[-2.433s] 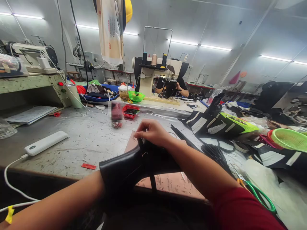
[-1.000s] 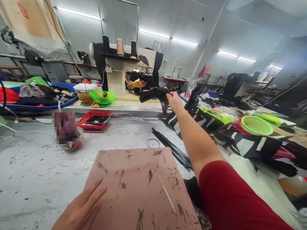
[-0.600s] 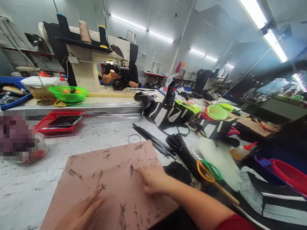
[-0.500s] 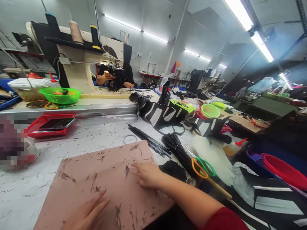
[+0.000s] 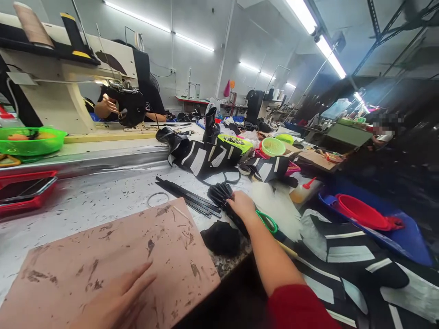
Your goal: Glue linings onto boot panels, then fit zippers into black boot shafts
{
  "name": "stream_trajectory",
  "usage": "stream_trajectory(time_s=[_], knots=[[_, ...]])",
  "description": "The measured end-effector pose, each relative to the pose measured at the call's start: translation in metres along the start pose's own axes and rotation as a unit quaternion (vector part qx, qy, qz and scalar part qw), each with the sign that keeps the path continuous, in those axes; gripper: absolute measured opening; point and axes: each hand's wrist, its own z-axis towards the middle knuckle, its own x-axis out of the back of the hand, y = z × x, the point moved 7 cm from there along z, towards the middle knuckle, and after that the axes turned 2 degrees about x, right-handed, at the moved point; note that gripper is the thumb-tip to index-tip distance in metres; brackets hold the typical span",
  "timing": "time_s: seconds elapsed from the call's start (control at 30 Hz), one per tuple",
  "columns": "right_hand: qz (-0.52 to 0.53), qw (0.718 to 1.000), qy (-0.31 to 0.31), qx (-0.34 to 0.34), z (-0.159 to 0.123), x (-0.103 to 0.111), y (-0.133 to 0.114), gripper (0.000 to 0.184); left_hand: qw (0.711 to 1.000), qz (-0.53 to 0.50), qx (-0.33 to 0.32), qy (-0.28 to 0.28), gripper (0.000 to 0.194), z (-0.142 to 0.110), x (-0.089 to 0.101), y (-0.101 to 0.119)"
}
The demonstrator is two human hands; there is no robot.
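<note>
My left hand (image 5: 116, 292) rests flat on a pinkish board (image 5: 113, 246) with dark glue-like smears, its fingers stretched out and nothing in them. My right hand (image 5: 243, 208) is at a bundle of thin black strips (image 5: 219, 194), its fingers closed on the near side of the bundle. How many strips it grips is hidden. More long black strips (image 5: 188, 196) lie flat just left of the bundle, beside a thin ring (image 5: 157, 199). A dark crumpled piece (image 5: 221, 237) lies between board and right forearm. The green scissors handle (image 5: 267, 222) shows partly behind my right wrist.
Black pieces with white strips (image 5: 199, 160) lie at the back of the table. A red tray (image 5: 51, 183) holds a phone at left. On the right stands a blue tub (image 5: 411, 242) with a red basket (image 5: 363, 211). Across the sewing machine (image 5: 68, 91) a person works.
My right hand has left the board and moved right and forward to the black strip bundle. My left hand stays on the board. The view has turned right.
</note>
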Motion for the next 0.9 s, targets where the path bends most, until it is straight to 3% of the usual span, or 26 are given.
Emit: stream_trajectory(time_s=[0.07,0.17,0.27,0.37,0.5,0.6,0.67,0.77,0.8,0.9], knots=[[0.024,0.999,0.001,-0.034,0.000,0.002,0.031,0.008,0.999,-0.005,-0.037,-0.017,0.037,0.049,0.007,0.023],[0.081,0.996,0.011,-0.045,0.001,-0.003,0.050,0.009,0.994,-0.011,-0.104,-0.032,0.034,0.131,-0.001,0.065],[0.149,0.987,0.029,-0.045,0.005,-0.009,0.053,0.010,0.984,0.017,-0.160,-0.081,0.035,0.204,-0.035,0.099],[0.224,0.972,0.050,-0.045,0.010,-0.012,0.056,0.011,0.981,0.024,-0.171,-0.088,0.037,0.251,-0.066,0.115],[0.338,0.934,0.099,-0.054,0.014,0.000,0.071,0.014,0.980,0.020,-0.172,-0.093,0.029,0.274,-0.090,0.122],[0.423,0.894,0.137,-0.057,0.011,0.034,0.088,0.015,0.983,0.003,-0.161,-0.092,0.024,0.281,-0.093,0.122],[0.511,0.842,0.171,-0.031,0.006,0.068,0.095,0.013,0.984,-0.015,-0.149,-0.093,0.020,0.286,-0.093,0.122],[0.644,0.736,0.204,0.045,-0.008,0.117,0.090,0.017,0.988,-0.051,-0.111,-0.089,0.011,0.294,-0.088,0.123],[0.664,0.719,0.194,0.064,-0.014,0.126,0.084,0.017,0.990,-0.065,-0.092,-0.083,0.010,0.294,-0.084,0.123],[0.672,0.730,0.076,0.094,-0.036,0.119,0.046,0.015,0.991,-0.121,-0.017,-0.054,0.016,0.280,-0.066,0.121]])
